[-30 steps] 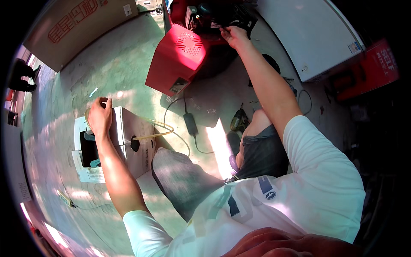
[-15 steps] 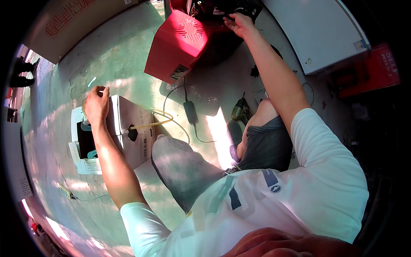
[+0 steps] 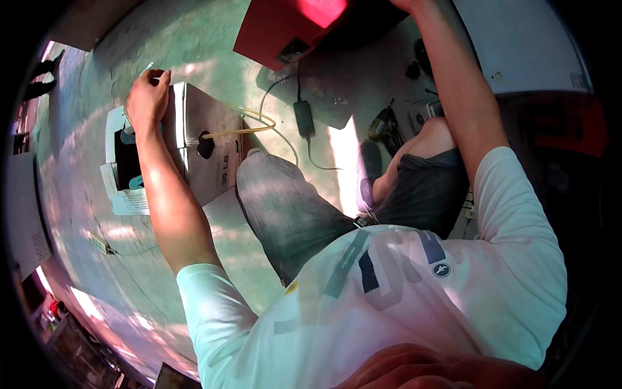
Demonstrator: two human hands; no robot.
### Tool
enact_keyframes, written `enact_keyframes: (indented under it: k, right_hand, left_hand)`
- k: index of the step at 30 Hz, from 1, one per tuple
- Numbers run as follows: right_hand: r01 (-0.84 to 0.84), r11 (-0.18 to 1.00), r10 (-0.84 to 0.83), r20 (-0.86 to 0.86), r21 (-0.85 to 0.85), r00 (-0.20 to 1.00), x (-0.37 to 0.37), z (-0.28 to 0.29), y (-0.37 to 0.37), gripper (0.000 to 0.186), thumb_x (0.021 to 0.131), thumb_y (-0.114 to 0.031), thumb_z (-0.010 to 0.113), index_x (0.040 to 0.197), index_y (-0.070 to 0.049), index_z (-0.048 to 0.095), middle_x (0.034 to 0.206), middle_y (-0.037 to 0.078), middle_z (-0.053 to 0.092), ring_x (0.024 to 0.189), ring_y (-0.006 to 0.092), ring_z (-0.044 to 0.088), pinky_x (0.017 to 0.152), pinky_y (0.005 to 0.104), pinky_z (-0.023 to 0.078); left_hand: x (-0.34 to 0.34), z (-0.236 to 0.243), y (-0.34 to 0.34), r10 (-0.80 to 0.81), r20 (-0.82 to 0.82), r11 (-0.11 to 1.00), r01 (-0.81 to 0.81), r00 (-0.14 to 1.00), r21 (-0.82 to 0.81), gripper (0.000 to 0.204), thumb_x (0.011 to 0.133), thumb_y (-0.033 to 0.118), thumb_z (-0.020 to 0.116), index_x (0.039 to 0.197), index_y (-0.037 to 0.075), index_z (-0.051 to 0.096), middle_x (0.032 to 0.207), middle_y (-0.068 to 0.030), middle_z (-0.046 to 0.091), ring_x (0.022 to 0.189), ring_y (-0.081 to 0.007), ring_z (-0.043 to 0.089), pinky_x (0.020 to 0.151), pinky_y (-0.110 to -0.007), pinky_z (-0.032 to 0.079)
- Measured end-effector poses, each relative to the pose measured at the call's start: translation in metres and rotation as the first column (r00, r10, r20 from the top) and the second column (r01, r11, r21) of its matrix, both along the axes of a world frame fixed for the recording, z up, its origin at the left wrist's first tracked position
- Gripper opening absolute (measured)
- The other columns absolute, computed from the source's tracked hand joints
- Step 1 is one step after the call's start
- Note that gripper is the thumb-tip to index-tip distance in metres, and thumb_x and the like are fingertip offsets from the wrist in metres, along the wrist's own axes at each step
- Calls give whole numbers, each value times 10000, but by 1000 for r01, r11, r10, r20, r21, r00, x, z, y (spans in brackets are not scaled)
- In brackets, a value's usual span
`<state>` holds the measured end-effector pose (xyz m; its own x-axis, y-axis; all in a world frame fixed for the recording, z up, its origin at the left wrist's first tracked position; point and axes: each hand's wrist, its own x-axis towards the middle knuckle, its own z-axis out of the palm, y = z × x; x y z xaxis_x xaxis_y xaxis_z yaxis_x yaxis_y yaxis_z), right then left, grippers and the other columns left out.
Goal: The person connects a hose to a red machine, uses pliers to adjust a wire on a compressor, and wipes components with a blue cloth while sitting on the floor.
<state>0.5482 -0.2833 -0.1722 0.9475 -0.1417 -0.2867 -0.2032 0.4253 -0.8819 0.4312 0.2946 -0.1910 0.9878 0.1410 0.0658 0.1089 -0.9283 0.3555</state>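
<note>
My left hand is at the far end of an open white cardboard box lying on the floor. Its fingers are curled, and whatever they may hold is hidden. Inside the box, parts of a pale blue-green container show. A yellow hose comes out through a hole in the box's side. My right hand is cut off by the top edge of the picture, with its fingers out of sight. It is reaching past a red metal housing.
A black power adapter with its cable lies between the box and my feet. Near my right leg lies a drill. To the right stands a white cabinet-like appliance. A small power strip is on the floor at left.
The whole view has shifted, so the housing and box sit higher in the picture. My right fingers, seen earlier beside the housing's dark interior, have left the picture. My left hand stays at the box.
</note>
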Motion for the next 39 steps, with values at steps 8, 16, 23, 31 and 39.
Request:
enact_keyframes:
  k: [8,16,23,31,39]
  right_hand:
    - [16,1000,-18,-93,-24,996,-28,20,14,145,996,-144,539,1017,-14,599,919,121,694,819,233,675,704,341,552]
    - [-168,931,166,-35,-323,986,-55,41,78,123,980,-189,606,992,-70,637,883,70,693,771,182,669,691,305,554]
    - [-263,788,301,-23,-557,953,-62,45,108,235,1019,-167,558,1171,2,614,1063,78,673,973,188,685,814,319,575]
    - [-230,-197,773,-296,-953,562,-134,100,176,422,947,-324,675,1212,-5,601,973,131,673,894,277,651,829,370,513]
    - [-550,-165,927,-319,-819,198,-261,91,192,451,960,-399,638,1225,-38,593,1059,160,658,1012,340,635,872,414,513]
  left_hand:
    - [-3,3,-2,2,-24,1000,-2,1000,-27,427,901,483,598,1149,162,730,1103,-69,745,1057,-290,688,938,-392,506]
    - [-1,-3,3,-4,1,997,4,1000,-71,433,907,475,596,1174,157,719,1119,-74,743,1065,-282,690,936,-388,512]
    - [-8,2,1,10,8,999,-9,1000,-47,419,907,461,607,1157,145,722,1082,-86,750,1029,-290,702,916,-392,520]
    - [-15,13,-7,2,36,993,3,999,-117,368,899,394,637,1109,103,717,1041,-126,746,1009,-338,692,896,-414,514]
    - [-11,8,-6,-11,39,992,16,999,-122,349,915,389,630,1080,93,713,1009,-131,746,982,-333,697,874,-410,517]
